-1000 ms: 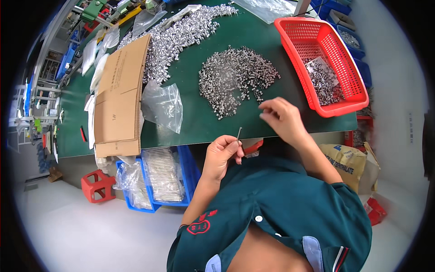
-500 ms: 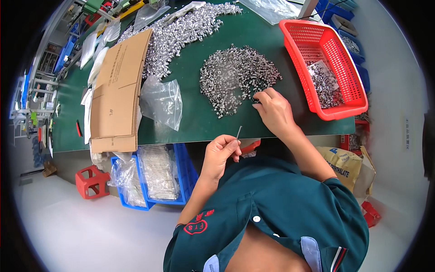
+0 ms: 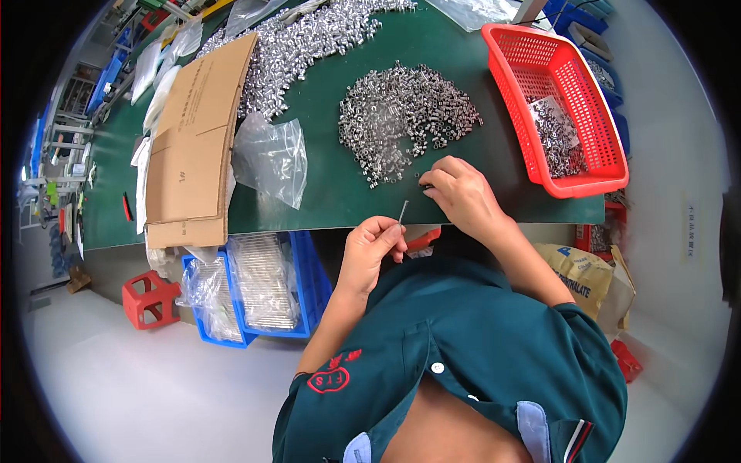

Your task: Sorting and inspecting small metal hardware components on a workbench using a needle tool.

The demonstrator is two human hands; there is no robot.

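Observation:
My left hand [image 3: 372,245], at the table's front edge, is closed on a thin metal rod [image 3: 404,210] that points upward. To its right, my right hand [image 3: 465,197] is just above the table with its thumb and forefinger pinched together. A small dark metal piece [image 3: 427,186] shows at those fingertips, and a tiny loose ring lies just beside them. Beyond both hands spreads a pile of small metal sleeves [image 3: 370,116] on the green table [image 3: 324,197].
A red perforated basket [image 3: 505,73] with more metal parts stands at the right. On the left lie a flattened cardboard box [image 3: 193,147] and a clear plastic bag [image 3: 270,162]. Shinier parts [image 3: 309,50] cover the far side. Blue bins [image 3: 312,282] stand below the table's edge.
My right hand has drawn back from the sleeve pile toward my left hand, with a small metal piece at its fingertips. My left hand still holds the rod. The whole view has shifted slightly.

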